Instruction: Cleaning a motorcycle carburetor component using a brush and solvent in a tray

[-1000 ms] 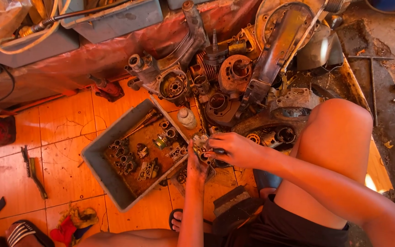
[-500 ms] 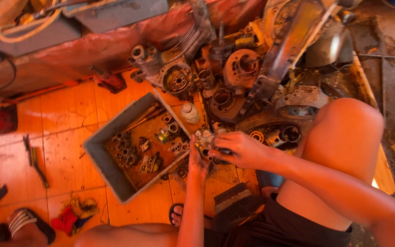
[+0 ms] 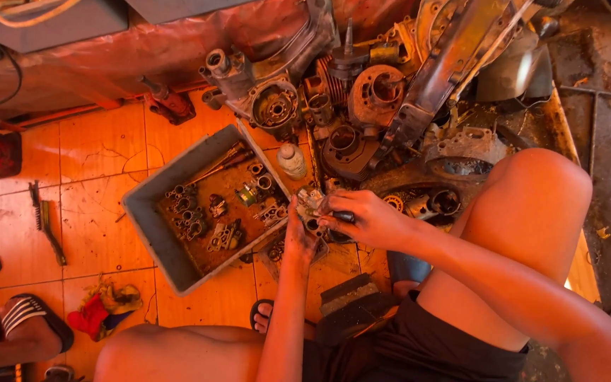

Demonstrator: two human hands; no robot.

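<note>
Left hand (image 3: 298,237) and right hand (image 3: 365,219) clamp a small greasy engine part (image 3: 312,205) just beside the grey parts tray (image 3: 151,233); oily fingers risk dropping it.

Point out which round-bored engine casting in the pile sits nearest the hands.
The dark brown round-bored casting just above the right hand; the rusty orange finned cylinder and grey crankcase lie farther up.

Small greasy grey metal engine part (image 3: 312,206) in both hands: dull, oily, rough cast finish. Left hand (image 3: 298,239) & right hand (image 3: 365,218) smeared w/ grime. Grey rectangular metal tray (image 3: 151,228): matt, scuffed walls, rusty-looking floor w/ small metal fittings. Orange glazed floor tiles (image 3: 93,163): glossy, cracked, dirty. Round finned cast-metal cylinders (image 3: 376,92): rough, oxidised. Red-yellow cloth rag (image 3: 104,308): soft, crumpled.
</note>
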